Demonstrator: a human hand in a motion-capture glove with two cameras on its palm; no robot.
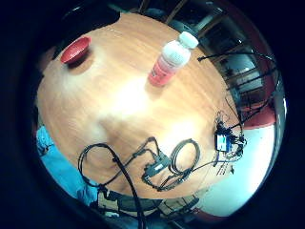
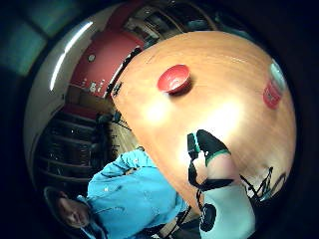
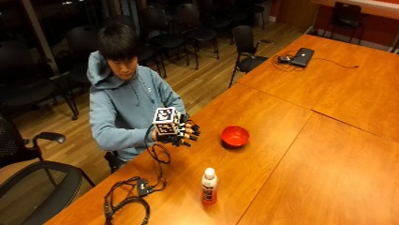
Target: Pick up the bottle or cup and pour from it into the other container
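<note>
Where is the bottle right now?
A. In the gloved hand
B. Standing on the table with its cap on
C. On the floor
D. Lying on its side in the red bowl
B: the bottle stands upright on the table with its white cap on, apart from the red bowl, and the gloved hand is raised above the table edge, holding nothing.

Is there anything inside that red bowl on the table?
The red bowl looks empty in the outside view: only its red inner wall shows. The near rim hides part of its bottom, so I cannot be fully sure.
</note>
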